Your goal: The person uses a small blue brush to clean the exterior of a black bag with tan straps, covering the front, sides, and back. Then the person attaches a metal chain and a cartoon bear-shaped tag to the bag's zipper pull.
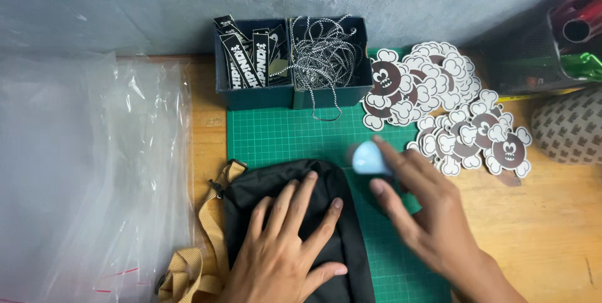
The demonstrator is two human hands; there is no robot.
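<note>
left hand [285, 240] spread flat, pinning black bag [295, 215] near on green mat [282, 137] | right hand [426, 215] fingertips pinch pale blue piece [370, 157] just right of bag | tag boxes [288, 64] far, within reach

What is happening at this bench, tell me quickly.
A person is working over a green cutting mat. The left hand lies flat on a black bag with a tan strap. The right hand holds a small pale blue object, blurred, beside the bag. Behind are two dark boxes, one of black tags, one of twisted cord, with cartoon die-cut cards to the right and clear plastic bags on the left.
</note>
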